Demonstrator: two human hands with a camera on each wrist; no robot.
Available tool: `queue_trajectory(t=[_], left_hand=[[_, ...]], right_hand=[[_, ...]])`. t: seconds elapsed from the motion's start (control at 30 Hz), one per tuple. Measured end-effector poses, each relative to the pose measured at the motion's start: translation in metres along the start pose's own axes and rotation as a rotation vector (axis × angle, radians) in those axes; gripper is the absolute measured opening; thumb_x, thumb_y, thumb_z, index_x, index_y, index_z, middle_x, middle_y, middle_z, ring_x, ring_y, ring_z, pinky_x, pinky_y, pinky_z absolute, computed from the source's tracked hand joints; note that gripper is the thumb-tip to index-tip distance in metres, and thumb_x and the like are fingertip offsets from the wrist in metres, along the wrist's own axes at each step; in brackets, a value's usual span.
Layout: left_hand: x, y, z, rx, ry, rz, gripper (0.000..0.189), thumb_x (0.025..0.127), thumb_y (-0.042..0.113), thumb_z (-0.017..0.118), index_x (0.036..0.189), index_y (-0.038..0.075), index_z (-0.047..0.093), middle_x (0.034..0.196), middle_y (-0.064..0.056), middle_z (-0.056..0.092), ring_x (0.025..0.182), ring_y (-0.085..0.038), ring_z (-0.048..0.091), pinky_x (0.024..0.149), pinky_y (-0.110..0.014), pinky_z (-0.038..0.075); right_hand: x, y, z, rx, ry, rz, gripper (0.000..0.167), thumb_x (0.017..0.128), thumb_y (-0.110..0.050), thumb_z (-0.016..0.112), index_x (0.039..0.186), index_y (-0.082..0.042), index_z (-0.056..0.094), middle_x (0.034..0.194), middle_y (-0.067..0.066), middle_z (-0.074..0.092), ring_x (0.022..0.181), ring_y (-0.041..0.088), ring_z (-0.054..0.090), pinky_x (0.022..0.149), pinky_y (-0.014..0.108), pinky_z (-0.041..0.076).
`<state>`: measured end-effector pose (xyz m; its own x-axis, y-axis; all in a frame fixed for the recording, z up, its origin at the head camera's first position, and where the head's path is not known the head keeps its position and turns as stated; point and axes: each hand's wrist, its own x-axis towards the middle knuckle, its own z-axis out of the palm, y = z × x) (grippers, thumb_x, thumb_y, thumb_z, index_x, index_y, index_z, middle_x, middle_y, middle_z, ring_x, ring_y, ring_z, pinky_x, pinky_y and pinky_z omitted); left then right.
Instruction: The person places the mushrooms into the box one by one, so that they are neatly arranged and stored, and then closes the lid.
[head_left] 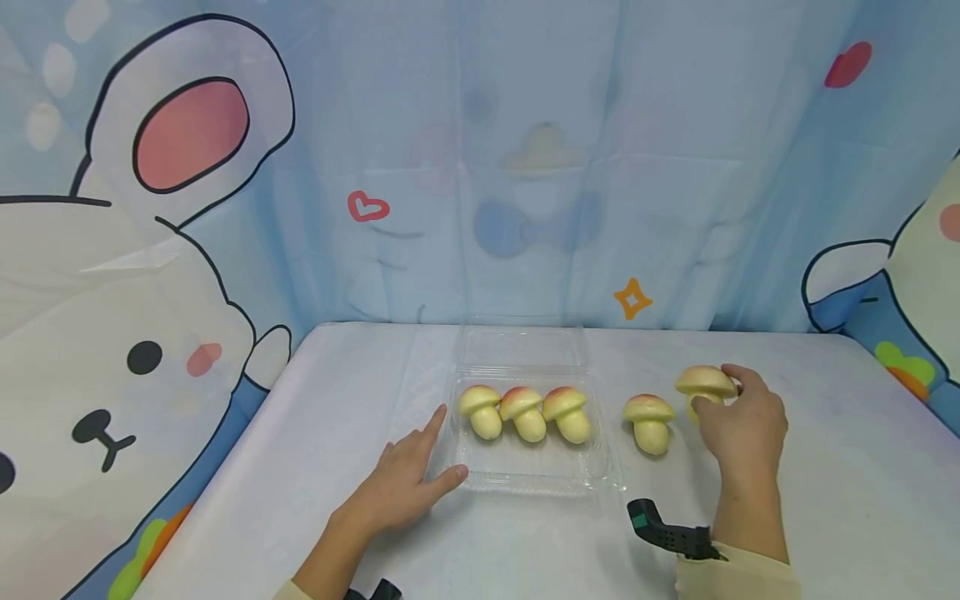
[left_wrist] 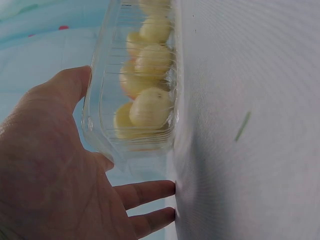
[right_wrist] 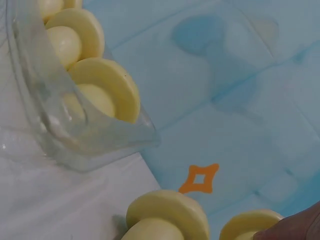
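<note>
A clear plastic clamshell box (head_left: 517,478) lies with its lid (head_left: 522,345) folded back. Three toy mushrooms, yellow with reddish tinges on their caps, sit in a row along its back half; the middle one (head_left: 525,413) leans against its neighbours. At the box's left side is my left hand (head_left: 401,487), fingers spread, with the index finger and thumb along the plastic wall. In the left wrist view, two other fingertips (left_wrist: 170,189) reach the white cloth. My right hand (head_left: 750,429) pinches a mushroom (head_left: 703,381) by its cap, right of the box.
Between the box and my right hand, another mushroom (head_left: 651,422) stands on the white-covered table (head_left: 840,500). Behind the table hangs a blue cartoon curtain (head_left: 675,167). A black wrist camera mount (head_left: 671,533) sticks out from the right sleeve.
</note>
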<state>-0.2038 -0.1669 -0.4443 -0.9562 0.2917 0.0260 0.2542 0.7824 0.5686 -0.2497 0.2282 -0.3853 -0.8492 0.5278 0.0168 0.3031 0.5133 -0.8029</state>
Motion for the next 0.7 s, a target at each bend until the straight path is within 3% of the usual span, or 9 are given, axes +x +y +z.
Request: queue_trajectory(t=[0.27,0.5,0.7], left_hand=[[0.000,0.000,0.001,0.004,0.000,-0.006,0.088,0.100,0.066,0.050,0.168,0.020,0.017,0.161,-0.020,0.042,0.151,-0.041,0.037,0.118,-0.074,0.020],[0.001,-0.001,0.001,0.006,0.004,-0.003,0.086,0.101,0.062,0.051,0.168,0.019,0.017,0.161,-0.020,0.043,0.151,-0.040,0.038,0.117,-0.074,0.021],[0.000,-0.001,0.001,0.007,0.006,-0.002,0.088,0.100,0.065,0.050,0.168,0.020,0.017,0.161,-0.020,0.043,0.150,-0.040,0.039,0.117,-0.075,0.021]], right_hand=[[-0.008,-0.009,-0.005,-0.008,0.025,-0.061,0.067,0.097,-0.011,0.058,0.159,0.000,0.035,0.150,0.037,0.040,0.125,0.049,0.042,0.094,0.061,0.045],[-0.016,-0.023,-0.006,0.001,0.004,-0.049,0.068,0.099,-0.012,0.058,0.162,-0.006,0.032,0.155,0.034,0.035,0.133,0.052,0.046,0.101,0.061,0.050],[-0.023,-0.031,-0.006,0.010,-0.027,-0.077,0.067,0.100,-0.011,0.058,0.162,-0.006,0.033,0.155,0.034,0.035,0.132,0.052,0.049,0.100,0.061,0.052]])
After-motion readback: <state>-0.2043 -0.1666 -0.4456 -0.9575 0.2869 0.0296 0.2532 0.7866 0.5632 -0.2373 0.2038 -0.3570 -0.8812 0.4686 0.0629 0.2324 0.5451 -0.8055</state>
